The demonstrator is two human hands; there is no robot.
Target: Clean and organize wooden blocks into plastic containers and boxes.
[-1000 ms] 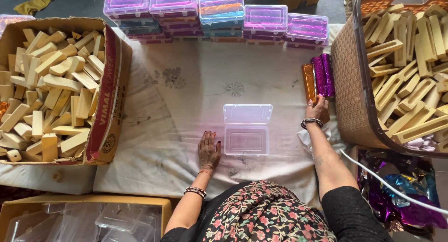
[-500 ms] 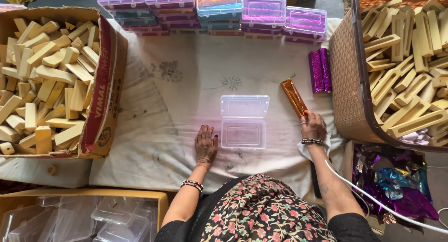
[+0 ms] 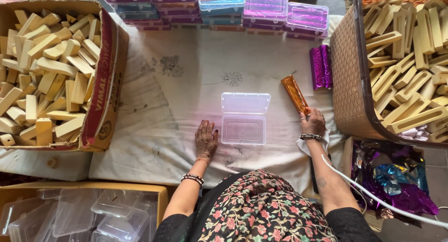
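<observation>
A clear plastic box [image 3: 244,118] lies open on the white cloth [image 3: 177,97], its lid flipped back. My left hand [image 3: 206,141] rests flat on the cloth just left of the box, fingers apart, holding nothing. My right hand [image 3: 312,122] grips the near end of an orange foil-wrapped bar [image 3: 294,94], which lies slanted on the cloth to the right of the box. Two purple foil-wrapped bars [image 3: 321,67] lie farther back beside the basket.
A cardboard box [image 3: 100,83] of pale wooden blocks sits at left. A woven basket [image 3: 347,83] of slotted wooden pieces stands at right. Filled clear boxes [image 3: 261,8] line the back. Empty clear boxes [image 3: 93,216] lie bottom left; foil sheets [image 3: 396,181] and a white cable [image 3: 368,195] bottom right.
My right hand picked the orange bar from beside the purple bars and drew it toward the open box. My left hand stayed flat on the cloth.
</observation>
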